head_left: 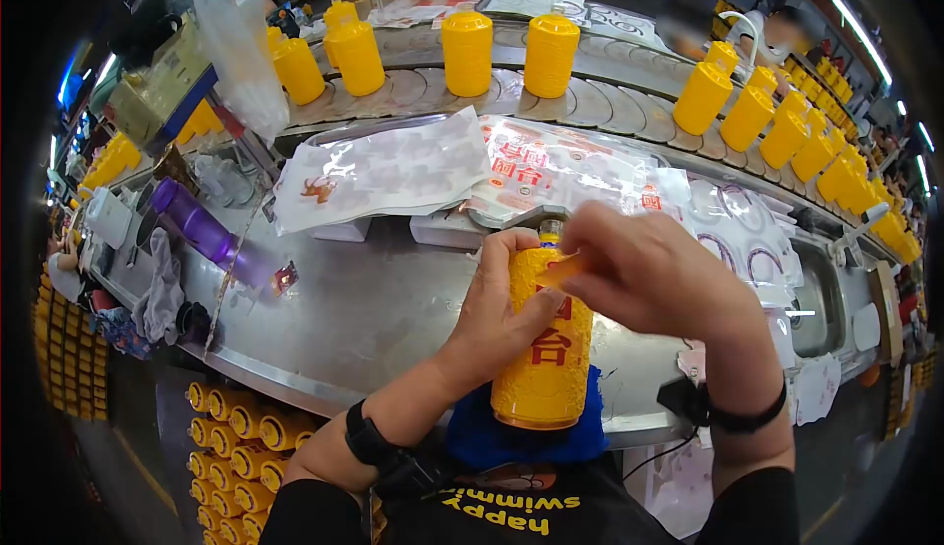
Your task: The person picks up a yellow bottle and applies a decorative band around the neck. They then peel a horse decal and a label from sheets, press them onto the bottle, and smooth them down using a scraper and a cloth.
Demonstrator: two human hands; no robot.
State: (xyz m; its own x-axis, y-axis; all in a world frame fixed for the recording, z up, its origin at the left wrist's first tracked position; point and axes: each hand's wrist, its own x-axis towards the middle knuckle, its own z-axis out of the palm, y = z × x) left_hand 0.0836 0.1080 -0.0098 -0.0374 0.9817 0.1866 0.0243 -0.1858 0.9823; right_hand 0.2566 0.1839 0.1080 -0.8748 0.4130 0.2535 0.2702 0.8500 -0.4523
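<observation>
A yellow bottle (551, 378) with a textured surface and red characters leans tilted in front of me, its base over a blue cloth (585, 417) at the table's near edge. My left hand (497, 314) is closed around its left side, thumb across the front. My right hand (639, 270) is closed in a pinch near the bottle's shoulder, on a small flat orange-yellow piece (560, 271) that lies against the bottle. Part of the bottle's face is hidden by the fingers. Beyond the hands lie sheets with red characters (536, 166) and a sheet with a brown figure (383, 166).
A curved conveyor (413, 88) behind the sheets carries several yellow bottles (467, 53). A purple bottle (192, 220) and a grey cloth (160, 289) are at left, a sink (811, 299) at right. Stacked yellow bottles (236, 447) stand below left. Co-workers sit across the conveyor.
</observation>
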